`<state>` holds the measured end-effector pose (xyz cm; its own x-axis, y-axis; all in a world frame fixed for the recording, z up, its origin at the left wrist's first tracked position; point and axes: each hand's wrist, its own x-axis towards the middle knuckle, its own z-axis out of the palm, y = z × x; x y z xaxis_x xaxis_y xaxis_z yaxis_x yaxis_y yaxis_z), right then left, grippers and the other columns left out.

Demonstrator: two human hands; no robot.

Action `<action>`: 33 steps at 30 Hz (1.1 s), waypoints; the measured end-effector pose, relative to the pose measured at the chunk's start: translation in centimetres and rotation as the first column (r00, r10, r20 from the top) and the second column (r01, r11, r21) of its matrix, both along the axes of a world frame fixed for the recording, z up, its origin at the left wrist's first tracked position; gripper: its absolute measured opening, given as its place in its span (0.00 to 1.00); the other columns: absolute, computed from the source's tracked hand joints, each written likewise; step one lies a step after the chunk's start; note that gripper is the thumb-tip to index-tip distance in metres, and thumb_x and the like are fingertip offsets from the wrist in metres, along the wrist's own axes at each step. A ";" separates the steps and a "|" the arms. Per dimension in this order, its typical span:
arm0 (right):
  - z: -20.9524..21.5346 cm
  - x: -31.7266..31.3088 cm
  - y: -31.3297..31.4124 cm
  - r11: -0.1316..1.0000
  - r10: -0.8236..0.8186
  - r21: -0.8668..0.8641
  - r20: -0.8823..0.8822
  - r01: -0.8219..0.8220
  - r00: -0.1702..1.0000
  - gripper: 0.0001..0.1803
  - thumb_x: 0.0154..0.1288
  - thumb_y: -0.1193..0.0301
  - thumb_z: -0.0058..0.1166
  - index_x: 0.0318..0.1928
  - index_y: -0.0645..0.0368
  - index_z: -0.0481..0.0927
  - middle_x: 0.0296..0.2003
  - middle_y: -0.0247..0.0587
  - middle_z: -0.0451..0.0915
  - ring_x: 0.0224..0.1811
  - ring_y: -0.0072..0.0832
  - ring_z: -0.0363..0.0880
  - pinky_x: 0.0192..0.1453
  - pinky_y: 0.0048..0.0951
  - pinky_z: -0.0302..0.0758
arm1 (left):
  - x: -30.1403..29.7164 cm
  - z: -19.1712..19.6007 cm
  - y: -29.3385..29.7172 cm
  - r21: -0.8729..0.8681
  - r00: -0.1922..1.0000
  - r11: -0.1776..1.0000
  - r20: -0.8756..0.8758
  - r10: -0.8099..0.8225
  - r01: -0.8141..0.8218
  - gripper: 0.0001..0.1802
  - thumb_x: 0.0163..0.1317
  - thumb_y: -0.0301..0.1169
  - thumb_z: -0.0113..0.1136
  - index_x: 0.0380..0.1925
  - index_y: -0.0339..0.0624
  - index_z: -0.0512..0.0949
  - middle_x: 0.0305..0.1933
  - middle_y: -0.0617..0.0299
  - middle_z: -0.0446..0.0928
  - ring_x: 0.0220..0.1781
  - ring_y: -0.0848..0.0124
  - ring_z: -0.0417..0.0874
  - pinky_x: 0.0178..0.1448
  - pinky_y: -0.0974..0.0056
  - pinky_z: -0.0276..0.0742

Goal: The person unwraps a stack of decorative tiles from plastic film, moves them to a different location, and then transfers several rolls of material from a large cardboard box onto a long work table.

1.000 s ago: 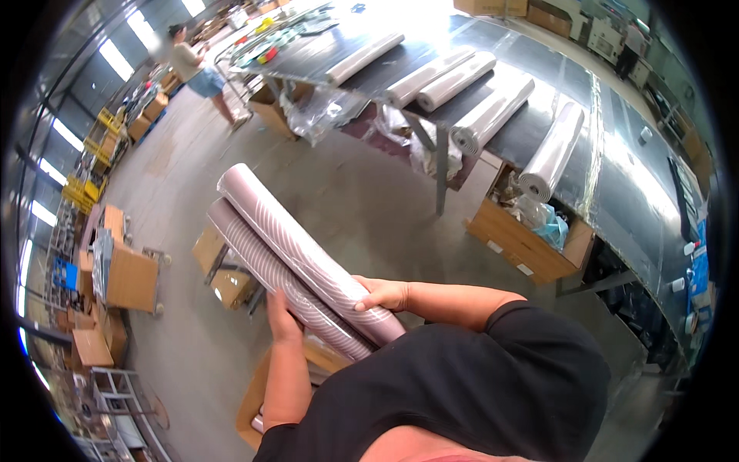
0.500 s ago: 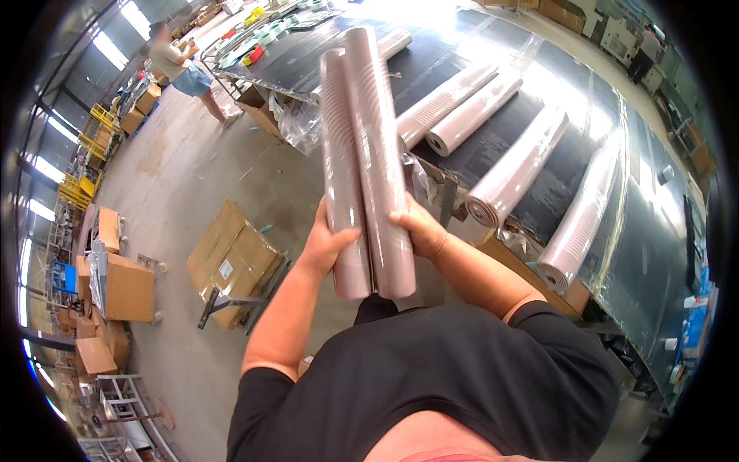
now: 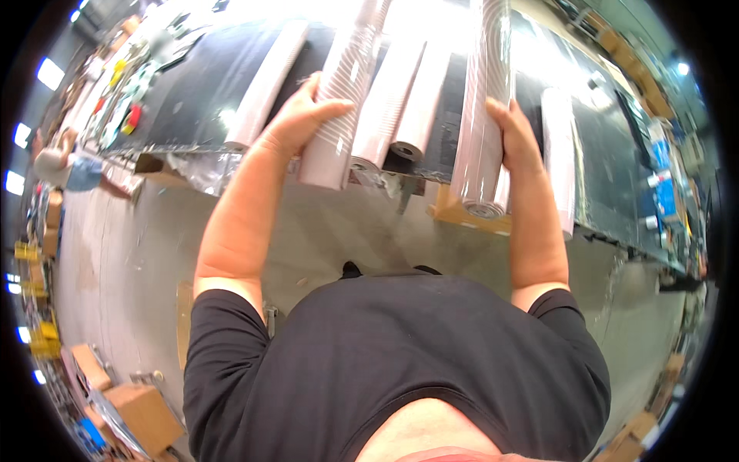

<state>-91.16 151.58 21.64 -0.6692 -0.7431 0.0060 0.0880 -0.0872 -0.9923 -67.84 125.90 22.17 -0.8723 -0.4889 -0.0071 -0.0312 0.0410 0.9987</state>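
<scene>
My left hand (image 3: pixel 306 117) is wrapped around a pinkish, striped roll in shiny clear film (image 3: pixel 342 108), thumb on top and fingers hidden on its far side. A second film-wrapped roll (image 3: pixel 479 135) is in my right hand (image 3: pixel 514 135), gripped from its right side. Both rolls are apart, pointing away from me over the dark table (image 3: pixel 215 85). Between them, two similar rolls (image 3: pixel 392 96) (image 3: pixel 425 108) lie side by side. Another roll (image 3: pixel 269 85) lies left of my left hand, and one more (image 3: pixel 560 154) lies right of my right hand.
Coloured tape rolls (image 3: pixel 132 119) sit at the table's far left, near a person in blue shorts (image 3: pixel 85 174). Cardboard boxes (image 3: pixel 142 412) stand on the floor at lower left. Blue and white items (image 3: pixel 663 185) are at the table's right edge.
The two rolls were held together in front of me; now they are spread apart, one per hand, over the table. My view has turned right to face the table.
</scene>
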 end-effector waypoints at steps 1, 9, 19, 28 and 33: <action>0.6 -1.3 0.0 0.994 -0.096 0.051 -0.052 0.099 0.994 0.39 0.57 0.59 0.64 0.61 0.71 0.64 0.45 0.49 0.78 0.41 0.31 0.80 0.43 0.30 0.80 | -1.0 0.3 -0.9 0.013 0.999 0.999 -0.021 -0.037 0.037 0.35 0.52 0.37 0.69 0.58 0.35 0.67 0.48 0.54 0.77 0.47 0.69 0.79 0.52 0.64 0.78; -9.5 -9.0 -4.2 0.574 0.134 0.711 -0.570 0.406 0.810 0.49 0.56 0.51 0.63 0.70 0.64 0.58 0.63 0.67 0.67 0.68 0.51 0.66 0.70 0.42 0.66 | -12.9 -3.2 0.6 0.029 0.991 0.993 0.068 -0.113 0.111 0.34 0.55 0.33 0.68 0.59 0.33 0.67 0.50 0.50 0.77 0.48 0.67 0.80 0.52 0.61 0.79; -10.6 -6.7 7.8 0.463 0.287 0.608 -0.791 0.645 0.540 0.34 0.55 0.58 0.58 0.64 0.55 0.72 0.70 0.51 0.59 0.72 0.48 0.58 0.73 0.41 0.61 | -21.9 -11.2 9.5 -0.881 0.944 0.442 0.275 0.183 0.171 0.43 0.60 0.49 0.62 0.67 0.30 0.61 0.69 0.39 0.63 0.72 0.53 0.63 0.74 0.53 0.59; -5.9 -6.0 11.5 0.766 0.153 0.352 -0.912 0.538 0.380 0.33 0.58 0.63 0.60 0.63 0.63 0.71 0.65 0.56 0.67 0.66 0.53 0.65 0.71 0.44 0.61 | -16.1 -12.7 10.1 -0.867 0.973 0.450 -0.228 0.021 -0.213 0.16 0.55 0.32 0.63 0.44 0.40 0.79 0.53 0.53 0.79 0.59 0.52 0.75 0.62 0.50 0.68; -5.4 3.2 6.2 0.893 0.447 0.417 -0.776 -0.170 0.445 0.34 0.58 0.63 0.63 0.64 0.62 0.69 0.65 0.55 0.68 0.68 0.50 0.64 0.71 0.43 0.62 | 1.1 -18.4 18.2 -0.725 0.945 0.615 -0.165 0.282 -0.310 0.14 0.53 0.26 0.65 0.42 0.41 0.81 0.50 0.53 0.81 0.59 0.52 0.77 0.67 0.51 0.70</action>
